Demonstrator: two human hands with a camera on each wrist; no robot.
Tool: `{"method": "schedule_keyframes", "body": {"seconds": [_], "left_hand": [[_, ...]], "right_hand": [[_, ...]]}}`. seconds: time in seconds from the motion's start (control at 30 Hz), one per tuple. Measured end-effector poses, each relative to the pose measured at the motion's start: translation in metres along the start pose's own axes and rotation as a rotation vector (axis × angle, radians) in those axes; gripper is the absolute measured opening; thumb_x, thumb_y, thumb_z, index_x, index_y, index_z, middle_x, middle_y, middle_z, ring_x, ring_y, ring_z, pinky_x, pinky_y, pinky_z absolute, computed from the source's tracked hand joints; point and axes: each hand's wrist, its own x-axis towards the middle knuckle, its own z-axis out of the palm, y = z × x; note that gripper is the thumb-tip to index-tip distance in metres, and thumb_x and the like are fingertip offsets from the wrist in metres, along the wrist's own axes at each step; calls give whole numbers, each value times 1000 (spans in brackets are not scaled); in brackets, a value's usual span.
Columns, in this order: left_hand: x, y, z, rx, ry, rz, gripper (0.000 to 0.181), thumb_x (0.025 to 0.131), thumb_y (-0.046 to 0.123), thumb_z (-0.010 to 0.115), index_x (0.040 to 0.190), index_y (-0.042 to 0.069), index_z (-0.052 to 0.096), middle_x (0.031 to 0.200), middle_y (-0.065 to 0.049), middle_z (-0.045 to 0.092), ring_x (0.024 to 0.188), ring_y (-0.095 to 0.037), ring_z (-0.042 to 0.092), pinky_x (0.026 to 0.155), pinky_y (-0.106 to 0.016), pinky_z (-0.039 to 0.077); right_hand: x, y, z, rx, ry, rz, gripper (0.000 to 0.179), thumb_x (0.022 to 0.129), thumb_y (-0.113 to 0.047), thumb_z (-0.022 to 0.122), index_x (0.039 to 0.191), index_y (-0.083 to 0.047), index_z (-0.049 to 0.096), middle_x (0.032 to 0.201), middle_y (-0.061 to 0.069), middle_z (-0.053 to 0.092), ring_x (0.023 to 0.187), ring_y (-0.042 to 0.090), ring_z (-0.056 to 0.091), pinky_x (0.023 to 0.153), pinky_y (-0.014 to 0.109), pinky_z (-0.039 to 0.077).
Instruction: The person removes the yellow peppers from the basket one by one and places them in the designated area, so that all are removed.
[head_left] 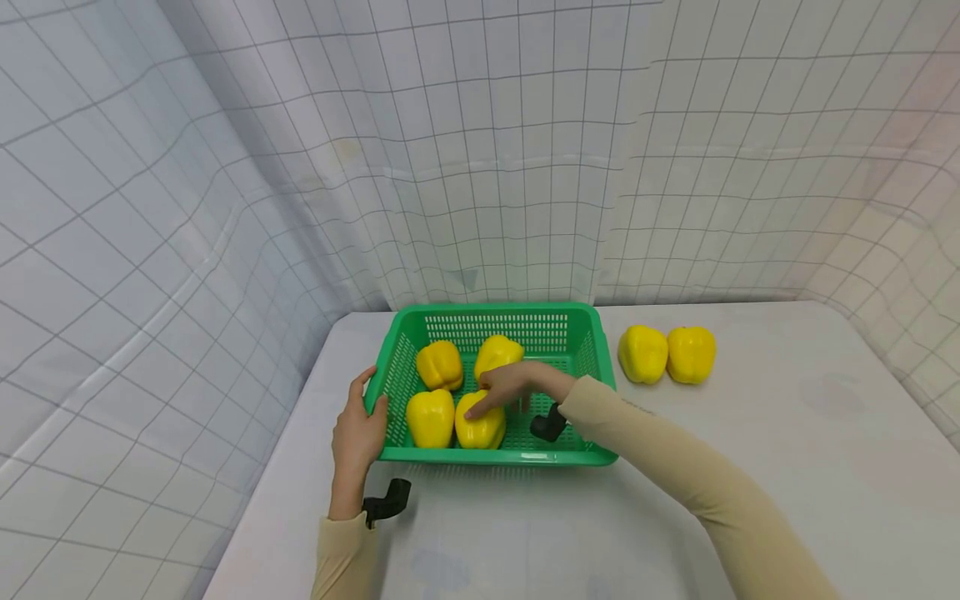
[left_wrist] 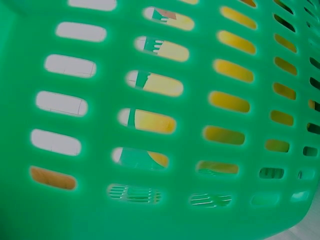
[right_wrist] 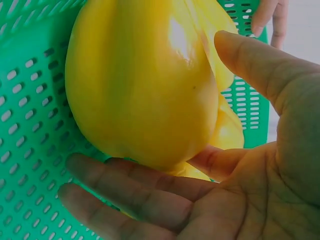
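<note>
A green plastic basket [head_left: 517,457] holds several yellow bell peppers. My left hand [head_left: 358,435] grips its left rim, with the thumb over the inner side and fingers outside. In the left wrist view the slotted basket wall [left_wrist: 100,120] fills the picture, and that hand is mostly hidden. My right hand [head_left: 517,381] reaches into the basket at the front pepper [head_left: 480,432]. In the right wrist view its fingers [right_wrist: 135,195] are spread beside and under this pepper [right_wrist: 140,85], and the thumb stands apart from it. Other peppers sit at front left [head_left: 431,419], back left [head_left: 439,365] and back middle [head_left: 497,353].
Two more yellow bell peppers, one [head_left: 643,354] against the other [head_left: 692,354], lie on the white table [head_left: 787,433] right of the basket. Grid-patterned white curtains [head_left: 487,167] enclose the back and sides. A black wrist camera [head_left: 388,500] is strapped to the left wrist.
</note>
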Motion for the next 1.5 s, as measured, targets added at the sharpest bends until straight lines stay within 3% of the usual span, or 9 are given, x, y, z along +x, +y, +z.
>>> {"method": "schedule_keyframes", "body": {"seconds": [0.37, 0.97, 1.23, 1.5], "left_hand": [[0, 0, 0, -7, -4, 4, 49, 99, 22, 48, 145, 17, 36, 77, -17, 61, 49, -23, 48, 43, -32, 35], [-1, 2, -2, 0, 0, 10, 49, 98, 21, 49, 145, 16, 36, 75, -17, 59, 49, -22, 47, 43, -32, 34], [-2, 0, -1, -6, 15, 22, 49, 98, 19, 49, 145, 15, 37, 61, -12, 54, 44, -22, 45, 40, -32, 33], [-2, 0, 0, -8, 5, 16, 49, 98, 21, 48, 146, 17, 36, 62, -11, 53, 44, -21, 45, 40, -32, 33]], "right_hand": [[7, 2, 2, 51, -22, -14, 70, 87, -50, 63, 141, -13, 40, 130, 8, 46, 95, 26, 58, 77, 45, 51], [8, 8, 4, 60, -39, -28, 81, 87, -50, 63, 149, -12, 30, 149, 9, 30, 122, 29, 45, 81, 44, 50], [6, 9, 4, 110, -52, -53, 76, 87, -46, 66, 147, -13, 33, 142, 9, 36, 118, 27, 47, 83, 47, 48], [6, 13, 6, 100, -23, -72, 72, 85, -47, 67, 142, -15, 38, 133, 5, 44, 110, 20, 50, 84, 45, 47]]}}
